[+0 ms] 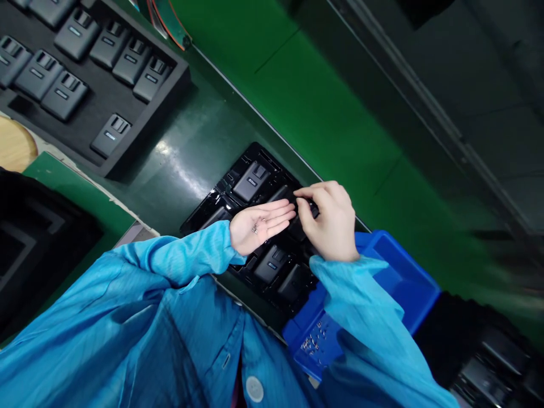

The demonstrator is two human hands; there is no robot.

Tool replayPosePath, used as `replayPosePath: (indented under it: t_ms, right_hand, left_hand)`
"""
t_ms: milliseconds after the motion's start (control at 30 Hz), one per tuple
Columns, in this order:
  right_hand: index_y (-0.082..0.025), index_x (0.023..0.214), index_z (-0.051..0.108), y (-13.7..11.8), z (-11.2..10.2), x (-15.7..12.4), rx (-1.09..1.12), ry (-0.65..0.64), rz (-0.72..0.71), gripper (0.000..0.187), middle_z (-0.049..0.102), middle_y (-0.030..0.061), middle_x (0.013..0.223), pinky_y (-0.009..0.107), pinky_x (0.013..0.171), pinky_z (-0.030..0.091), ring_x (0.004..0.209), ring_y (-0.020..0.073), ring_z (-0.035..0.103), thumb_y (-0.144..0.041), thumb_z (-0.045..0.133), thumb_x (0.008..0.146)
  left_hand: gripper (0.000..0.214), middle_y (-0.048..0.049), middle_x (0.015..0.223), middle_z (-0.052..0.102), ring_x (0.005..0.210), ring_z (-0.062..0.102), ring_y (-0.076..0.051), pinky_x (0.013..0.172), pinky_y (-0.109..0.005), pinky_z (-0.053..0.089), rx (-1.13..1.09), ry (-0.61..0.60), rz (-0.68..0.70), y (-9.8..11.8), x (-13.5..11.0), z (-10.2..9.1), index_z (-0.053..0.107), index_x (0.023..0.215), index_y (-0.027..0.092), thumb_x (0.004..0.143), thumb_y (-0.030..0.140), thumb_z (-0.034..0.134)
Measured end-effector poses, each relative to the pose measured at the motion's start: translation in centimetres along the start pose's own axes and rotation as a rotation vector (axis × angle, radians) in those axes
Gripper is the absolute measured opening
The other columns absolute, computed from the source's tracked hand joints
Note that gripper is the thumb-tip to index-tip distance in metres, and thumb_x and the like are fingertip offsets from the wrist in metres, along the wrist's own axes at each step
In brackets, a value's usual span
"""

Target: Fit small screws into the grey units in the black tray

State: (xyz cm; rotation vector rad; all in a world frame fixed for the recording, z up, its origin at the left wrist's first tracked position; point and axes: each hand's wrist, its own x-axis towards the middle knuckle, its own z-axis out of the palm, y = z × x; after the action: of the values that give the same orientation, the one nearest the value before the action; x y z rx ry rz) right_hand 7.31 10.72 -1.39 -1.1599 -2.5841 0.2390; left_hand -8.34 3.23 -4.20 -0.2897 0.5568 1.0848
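My left hand [259,225] lies open, palm up; my right hand [329,221] curls palm down, fingertips pinched together beside it.

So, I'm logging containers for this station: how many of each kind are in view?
Foam trays: 2
Glossy tray: 1
Blue bin: 1
Dark tray, blurred, lower right: 1
Total: 5
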Motion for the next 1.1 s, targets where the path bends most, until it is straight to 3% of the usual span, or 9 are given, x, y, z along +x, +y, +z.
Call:
replayPosePath:
  t_ms: [100, 233, 367, 567, 733, 900, 1100]
  right_hand:
    - [-0.024, 0.091, 0.066, -2.6, -1.4, -1.1, 0.088, -0.031, -0.001, 0.009, 0.065, 0.0074, 0.095, 0.045, 0.086, 0.046, 0.094, 0.0262, 0.059, -0.026, 0.058, 0.093]
    - [-0.025, 0.088, 0.068, -4.5, -1.3, -1.8, 0.115, -0.092, -0.020, 0.005, 0.065, 0.0070, 0.096, 0.046, 0.088, 0.043, 0.102, 0.0282, 0.056, -0.027, 0.063, 0.090]
    - [-0.024, 0.085, 0.067, -4.6, -0.7, -1.7, 0.117, -0.112, -0.038, 0.005, 0.065, 0.0067, 0.096, 0.044, 0.085, 0.042, 0.100, 0.0276, 0.055, -0.026, 0.065, 0.090]
    - [-0.024, 0.085, 0.064, -4.6, 0.0, -1.7, 0.115, -0.112, -0.084, 0.004, 0.066, 0.0061, 0.096, 0.045, 0.086, 0.042, 0.100, 0.0269, 0.054, -0.023, 0.064, 0.088]
    - [-0.024, 0.081, 0.062, -4.8, 0.7, -1.5, 0.156, -0.078, -0.039, 0.006, 0.065, 0.0075, 0.096, 0.047, 0.087, 0.044, 0.101, 0.0283, 0.055, -0.023, 0.062, 0.087]
    - [-0.024, 0.082, 0.063, -3.0, 0.9, 1.9, 0.164, 0.009, -0.003, 0.006, 0.062, 0.0080, 0.096, 0.050, 0.092, 0.046, 0.103, 0.0291, 0.055, -0.025, 0.060, 0.087]
    - [-0.021, 0.075, 0.064, 0.6, 4.4, 7.2, 0.003, -0.048, 0.073, 0.010, 0.063, 0.0135, 0.099, 0.056, 0.094, 0.043, 0.111, 0.0361, 0.050, -0.024, 0.061, 0.084]
  left_hand:
    - [0.053, -0.0194, 0.142, 0.061, 0.135, 0.058, -0.023, 0.111, -0.030, 0.048, 0.001, -0.077, -0.003, 0.3, -0.4, -0.1, 0.046, 0.151, 0.000, 0.103, 0.021, 0.034]
    - [0.058, -0.0168, 0.125, 0.072, 0.125, 0.065, -0.022, 0.099, -0.029, 0.054, 0.009, -0.103, -0.035, 0.3, -1.2, 0.3, 0.048, 0.150, 0.004, 0.109, 0.035, 0.022]
    - [0.061, -0.0149, 0.116, 0.075, 0.121, 0.067, -0.023, 0.102, -0.033, 0.052, -0.007, -0.129, -0.043, 0.2, -1.8, 0.8, 0.048, 0.150, 0.007, 0.109, 0.037, 0.015]
    - [0.062, -0.0174, 0.114, 0.074, 0.118, 0.068, -0.024, 0.108, -0.036, 0.048, -0.048, -0.133, -0.033, 0.3, -2.1, 0.9, 0.049, 0.148, 0.002, 0.109, 0.035, 0.014]
    - [0.057, -0.0151, 0.119, 0.073, 0.117, 0.069, -0.023, 0.108, -0.038, 0.049, -0.094, -0.115, -0.030, 0.4, -1.8, 0.5, 0.050, 0.149, 0.009, 0.109, 0.033, 0.017]
    - [0.056, -0.0190, 0.134, 0.067, 0.128, 0.063, -0.022, 0.109, -0.032, 0.049, -0.104, -0.009, 0.062, 1.8, -1.5, -0.2, 0.045, 0.151, 0.001, 0.108, 0.032, 0.026]
    - [0.054, -0.0175, 0.150, 0.055, 0.138, 0.055, -0.021, 0.113, -0.031, 0.046, -0.115, 0.148, 0.242, 4.4, -1.6, -1.0, 0.041, 0.154, 0.004, 0.106, 0.028, 0.034]
